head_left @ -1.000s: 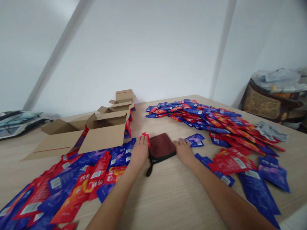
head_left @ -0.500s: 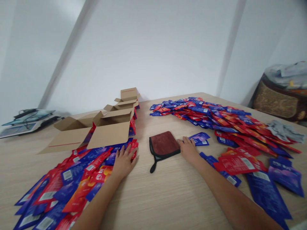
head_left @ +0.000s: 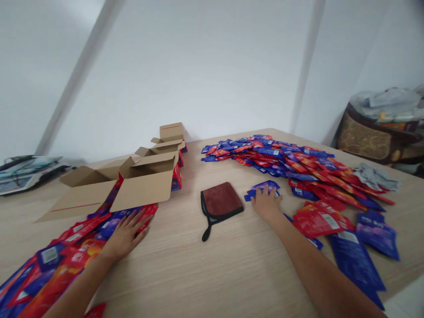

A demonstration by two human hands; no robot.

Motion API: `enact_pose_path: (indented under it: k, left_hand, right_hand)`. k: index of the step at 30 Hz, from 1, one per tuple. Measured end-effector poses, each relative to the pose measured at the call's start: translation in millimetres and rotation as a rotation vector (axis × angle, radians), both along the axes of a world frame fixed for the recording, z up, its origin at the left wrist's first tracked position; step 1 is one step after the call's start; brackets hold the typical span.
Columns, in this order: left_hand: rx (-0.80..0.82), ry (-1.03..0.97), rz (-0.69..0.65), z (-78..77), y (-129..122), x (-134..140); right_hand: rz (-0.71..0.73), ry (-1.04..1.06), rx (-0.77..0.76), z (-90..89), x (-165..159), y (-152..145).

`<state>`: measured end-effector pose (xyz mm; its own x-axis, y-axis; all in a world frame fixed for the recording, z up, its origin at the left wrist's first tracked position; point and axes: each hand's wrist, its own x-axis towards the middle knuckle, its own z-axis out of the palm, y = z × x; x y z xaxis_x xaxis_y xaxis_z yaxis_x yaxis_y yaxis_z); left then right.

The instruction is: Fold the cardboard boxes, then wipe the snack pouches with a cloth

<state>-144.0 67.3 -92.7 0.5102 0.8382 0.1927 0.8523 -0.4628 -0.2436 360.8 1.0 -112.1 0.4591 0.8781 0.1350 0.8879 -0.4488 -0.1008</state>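
Note:
My left hand (head_left: 124, 236) lies with fingers spread on the near-left heap of red and blue packets (head_left: 79, 251), at the end by the open boxes. Right of centre, my right hand (head_left: 266, 203) rests palm down, fingers apart, on a few blue packets (head_left: 261, 186) on the table. Between the hands is a folded dark-red cloth (head_left: 221, 199) with black edging and a loop; neither hand touches it. Right of my right forearm lie a red packet (head_left: 318, 219) and a blue packet (head_left: 356, 256).
Open cardboard boxes (head_left: 142, 187) stand in a row at left. A large pile of packets (head_left: 285, 161) curves across the right side, with a grey glove-like cloth (head_left: 376, 176) on its end. Papers and a dark flat item (head_left: 29, 174) lie far left. A patterned chair (head_left: 364, 137) stands right.
My left hand and the left heap have shifted leftward and nearer to me. My right hand has moved from beside the cloth onto the blue packets. The view has turned slightly.

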Motion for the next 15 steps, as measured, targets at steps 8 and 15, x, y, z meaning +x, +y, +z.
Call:
enact_pose_path:
  k: [8, 15]
  left_hand:
    - [-0.062, 0.011, -0.07, 14.3, -2, -15]
    - [-0.022, -0.181, -0.222, 23.2, -20, 94]
  right_hand:
    - [0.306, 0.048, 0.006, -3.9, -4, 5]
    - [0.356, 0.053, 0.067, -0.6, -11, 3]
